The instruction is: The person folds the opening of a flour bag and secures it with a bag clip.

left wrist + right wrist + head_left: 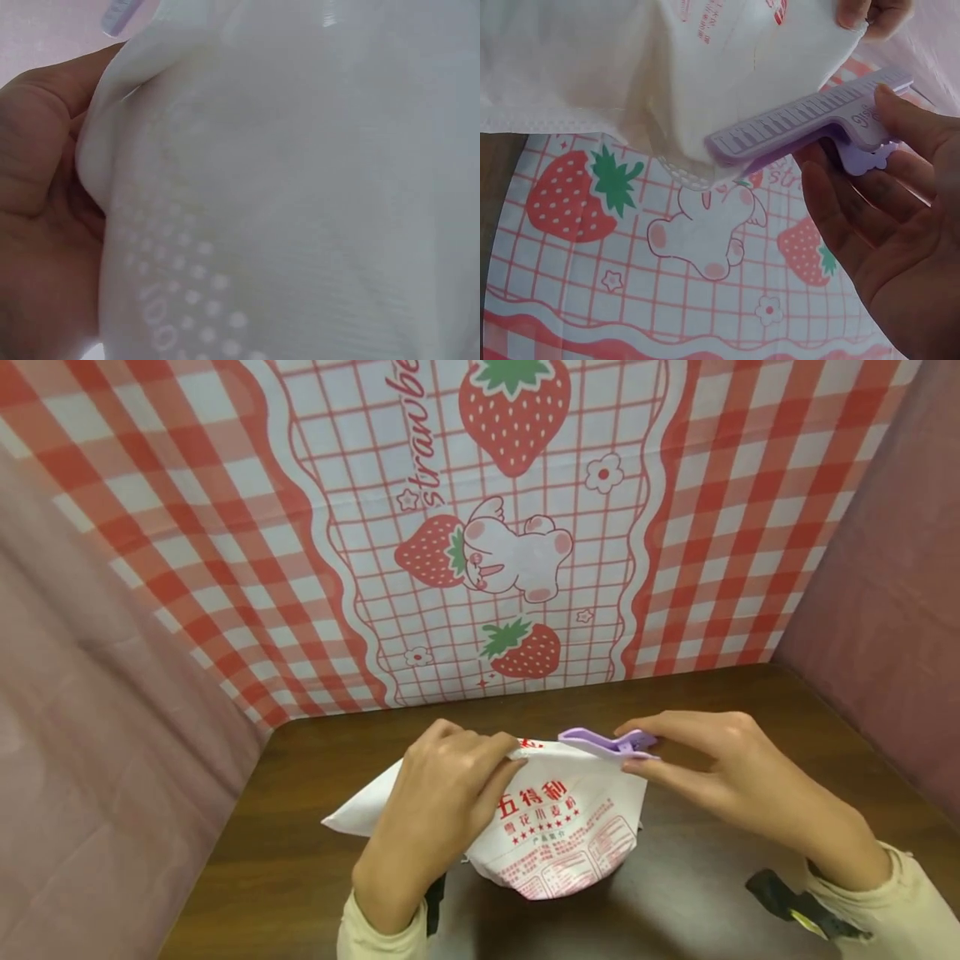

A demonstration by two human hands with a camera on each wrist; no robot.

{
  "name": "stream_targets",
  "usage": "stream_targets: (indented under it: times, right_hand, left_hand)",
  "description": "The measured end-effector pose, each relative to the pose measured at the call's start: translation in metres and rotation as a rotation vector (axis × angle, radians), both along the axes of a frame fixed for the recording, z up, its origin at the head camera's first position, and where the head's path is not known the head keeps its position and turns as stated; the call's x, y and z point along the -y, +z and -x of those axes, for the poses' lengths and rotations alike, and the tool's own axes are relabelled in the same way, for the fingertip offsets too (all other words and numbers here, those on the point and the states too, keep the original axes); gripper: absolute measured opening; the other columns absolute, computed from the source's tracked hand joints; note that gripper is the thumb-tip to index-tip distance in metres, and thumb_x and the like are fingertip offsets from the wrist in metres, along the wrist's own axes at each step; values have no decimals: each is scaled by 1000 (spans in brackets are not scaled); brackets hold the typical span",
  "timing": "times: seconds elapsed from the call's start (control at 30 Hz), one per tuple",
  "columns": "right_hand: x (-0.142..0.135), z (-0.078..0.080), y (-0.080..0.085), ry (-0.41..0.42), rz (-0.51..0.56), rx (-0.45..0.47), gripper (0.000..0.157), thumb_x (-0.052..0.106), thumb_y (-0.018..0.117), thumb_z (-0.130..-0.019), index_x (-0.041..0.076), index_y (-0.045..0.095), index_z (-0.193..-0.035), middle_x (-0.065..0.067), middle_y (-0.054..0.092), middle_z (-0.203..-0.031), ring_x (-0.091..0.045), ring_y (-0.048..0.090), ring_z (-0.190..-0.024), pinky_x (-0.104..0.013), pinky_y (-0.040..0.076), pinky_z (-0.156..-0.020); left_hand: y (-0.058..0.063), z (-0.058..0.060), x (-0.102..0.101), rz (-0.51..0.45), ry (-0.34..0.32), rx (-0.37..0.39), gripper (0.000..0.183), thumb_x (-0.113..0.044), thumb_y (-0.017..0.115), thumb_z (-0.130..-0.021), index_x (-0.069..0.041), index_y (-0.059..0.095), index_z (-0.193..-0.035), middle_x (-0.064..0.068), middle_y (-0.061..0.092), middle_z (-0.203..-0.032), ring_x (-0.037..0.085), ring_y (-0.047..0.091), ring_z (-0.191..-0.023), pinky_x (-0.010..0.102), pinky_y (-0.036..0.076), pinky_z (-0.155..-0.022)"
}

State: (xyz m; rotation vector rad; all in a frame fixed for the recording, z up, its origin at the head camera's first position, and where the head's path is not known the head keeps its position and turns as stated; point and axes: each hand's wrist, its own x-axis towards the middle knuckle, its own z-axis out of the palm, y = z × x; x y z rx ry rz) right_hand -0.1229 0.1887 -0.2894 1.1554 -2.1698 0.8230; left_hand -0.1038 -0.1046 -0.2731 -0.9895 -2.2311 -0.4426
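A white flour bag [555, 835] with red printing stands on the table, its top edge folded over. My left hand [442, 802] grips that folded top near its middle, and a pointed corner of the bag sticks out to the left. My right hand [720, 777] pinches a purple sealing clip [592, 741] between thumb and fingers at the right end of the fold. Ridges and lettering show on the clip [802, 124] in the right wrist view. Its long jaws meet the bag's corner; whether they clamp it I cannot tell. White bag material [300, 150] fills most of the left wrist view.
The brown wooden table [285, 793] reaches back to a red-and-white checked cloth [600, 543] printed with strawberries. Pink drapes hang at the left [90, 735] and right [877, 610]. A grey surface [675, 877] lies under and in front of the bag.
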Motion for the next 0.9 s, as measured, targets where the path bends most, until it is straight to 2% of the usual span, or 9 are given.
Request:
stream_targets:
  times: [0.2,0.3,0.37,0.47,0.57,0.67,0.9]
  right_hand:
    - [-4,-7,-3,-10,17,13,55,-4,85,-68,16,73,-117,4,73,-110,-3,67,-101,-12,48,-86]
    - [-5,-10,-5,12,26,-7,37,9,80,-82,13,72,-118,3,72,-112,-4,67,-102,-12,48,-88]
    - [-4,-10,-7,35,26,-45,27,20,71,-93,9,72,-118,0,73,-112,-4,67,-103,-12,48,-89]
    - [-2,-10,-8,43,19,-128,36,32,56,-102,4,73,-115,-3,74,-108,-4,67,-101,-13,49,-88]
    - [2,-11,-9,31,12,-209,39,32,52,-104,0,73,-112,-6,74,-104,-6,68,-97,-14,51,-86]
    - [5,-12,-11,29,14,-240,39,30,52,-104,-2,73,-111,-7,74,-103,-10,70,-93,-15,52,-85]
    - [9,-14,-15,13,-12,-232,40,31,50,-105,-2,72,-110,-7,74,-101,-15,72,-83,-17,55,-77]
  left_hand:
    - [0,-3,-3,-16,-9,-47,7,-15,74,-89,-10,74,-94,-3,72,-79,10,67,-70,31,49,-74]
    - [0,-5,-5,-9,-14,-58,6,-15,73,-90,-10,74,-93,-3,72,-78,9,67,-70,30,49,-74]
    - [0,-5,-5,-9,-16,-63,5,-15,72,-91,-10,73,-92,-3,71,-77,9,66,-69,30,49,-75]
    - [1,-6,-6,-12,-17,-63,5,-14,71,-91,-10,73,-93,-3,71,-77,9,66,-68,30,49,-74]
    - [1,-7,-6,-11,-15,-70,7,-14,72,-90,-9,74,-95,-3,72,-78,11,66,-68,30,49,-74]
    - [0,-8,-6,-4,-12,-83,9,-15,74,-89,-9,74,-95,-2,72,-77,11,66,-68,30,49,-73]
    - [-1,-8,-9,4,-12,-94,9,-14,77,-86,-9,74,-93,-2,68,-72,10,65,-65,29,49,-72]
